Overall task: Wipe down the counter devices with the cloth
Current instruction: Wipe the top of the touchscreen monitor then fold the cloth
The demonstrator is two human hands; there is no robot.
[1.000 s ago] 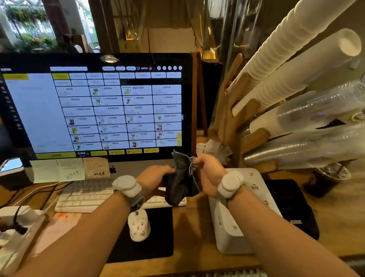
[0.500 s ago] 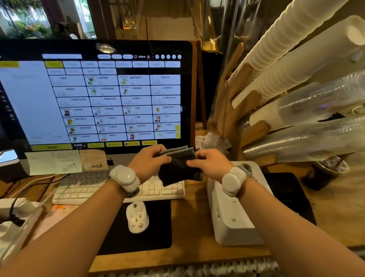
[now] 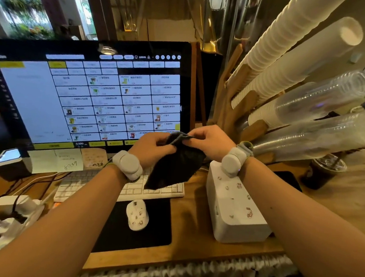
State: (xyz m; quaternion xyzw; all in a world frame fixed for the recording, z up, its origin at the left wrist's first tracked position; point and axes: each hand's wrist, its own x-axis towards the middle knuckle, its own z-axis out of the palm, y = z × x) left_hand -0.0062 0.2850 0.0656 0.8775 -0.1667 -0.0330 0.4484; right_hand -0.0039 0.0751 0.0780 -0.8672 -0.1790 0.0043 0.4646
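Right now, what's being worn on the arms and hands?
Both forearms are bare, with no sleeves in view, and neither the left hand nor the right hand has a glove. Each wrist carries a rounded white device: the left wrist unit and the right wrist unit, the latter on a grey-green strap.

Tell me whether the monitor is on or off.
On. The monitor shows a lit grid of menu tiles behind both hands, which hold the dark cloth in front of it.

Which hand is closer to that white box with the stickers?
The right hand. It holds the cloth just above the far end of the white box, wrist over its top. The left hand is farther left, above the keyboard.
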